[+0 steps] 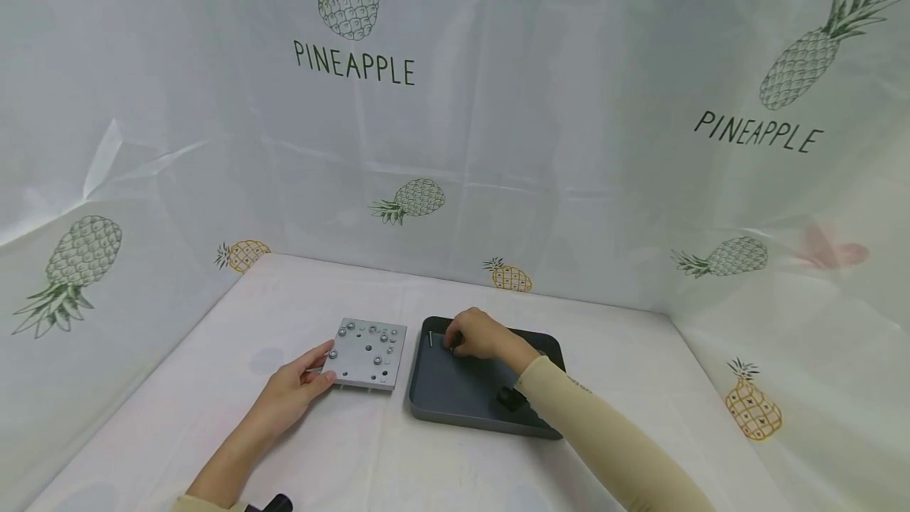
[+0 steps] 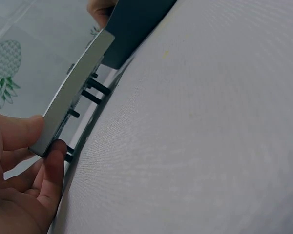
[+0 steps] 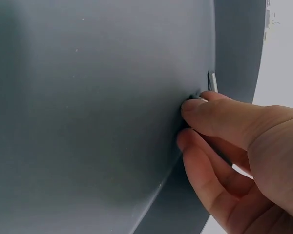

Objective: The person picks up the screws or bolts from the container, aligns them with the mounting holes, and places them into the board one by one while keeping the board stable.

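A square silver metal plate [image 1: 366, 354] with several holes and screw heads lies level at the centre left. In the left wrist view, several dark pegs stick out under the plate [image 2: 75, 95]. My left hand [image 1: 295, 385] grips its left corner, with the thumb [image 2: 22, 132] on the upper face and a fingertip beneath. Inside the dark grey tray [image 1: 455, 397], my right hand [image 1: 479, 336] reaches to the far left part of the floor. Its thumb and fingers pinch a small metal pin [image 3: 202, 99], mostly hidden by the fingertips. Another slim metal pin [image 3: 213, 82] is by the tray wall.
The tray stands just right of the plate, its raised rim [image 1: 483, 426] under the right forearm. White cloth [image 1: 235, 338] covers the table, and a pineapple-printed sheet [image 1: 533, 141] hangs behind and at the sides. A black strap piece [image 1: 510, 399] sits at the right wrist.
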A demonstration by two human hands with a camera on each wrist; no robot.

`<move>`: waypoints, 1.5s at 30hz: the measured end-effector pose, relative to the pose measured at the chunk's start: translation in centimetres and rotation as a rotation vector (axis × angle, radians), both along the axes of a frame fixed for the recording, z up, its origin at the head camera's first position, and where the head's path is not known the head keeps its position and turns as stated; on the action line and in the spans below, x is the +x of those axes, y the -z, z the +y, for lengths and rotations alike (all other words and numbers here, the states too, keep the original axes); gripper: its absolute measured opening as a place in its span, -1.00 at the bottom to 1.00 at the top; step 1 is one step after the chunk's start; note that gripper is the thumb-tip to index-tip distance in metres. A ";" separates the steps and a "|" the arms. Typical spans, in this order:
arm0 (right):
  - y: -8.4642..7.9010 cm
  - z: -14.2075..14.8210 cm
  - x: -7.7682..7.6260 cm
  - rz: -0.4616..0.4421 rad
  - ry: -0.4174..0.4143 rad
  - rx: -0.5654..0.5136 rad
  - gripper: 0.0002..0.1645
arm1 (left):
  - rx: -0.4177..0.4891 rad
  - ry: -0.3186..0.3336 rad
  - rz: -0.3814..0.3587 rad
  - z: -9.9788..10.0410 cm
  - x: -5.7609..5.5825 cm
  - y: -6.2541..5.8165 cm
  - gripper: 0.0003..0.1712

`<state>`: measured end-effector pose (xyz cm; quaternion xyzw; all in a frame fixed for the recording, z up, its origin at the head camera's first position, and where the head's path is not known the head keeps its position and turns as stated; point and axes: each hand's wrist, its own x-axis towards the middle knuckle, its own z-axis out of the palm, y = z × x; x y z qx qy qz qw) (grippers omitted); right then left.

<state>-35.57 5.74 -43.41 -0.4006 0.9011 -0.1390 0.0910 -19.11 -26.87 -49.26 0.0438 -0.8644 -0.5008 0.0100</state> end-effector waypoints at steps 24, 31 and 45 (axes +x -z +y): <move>-0.3 0.7 -0.6 -0.009 -0.124 0.014 -0.78 | 0.030 0.002 -0.014 0.1 0.2 -0.1 -0.22; 0.2 1.4 -1.0 0.013 -0.146 -0.047 -0.82 | 0.029 0.005 -0.011 0.2 0.1 -0.1 -0.23; 0.2 2.3 -0.8 -0.107 -0.145 -0.246 -0.79 | 0.032 0.014 -0.014 0.0 0.0 -0.1 -0.21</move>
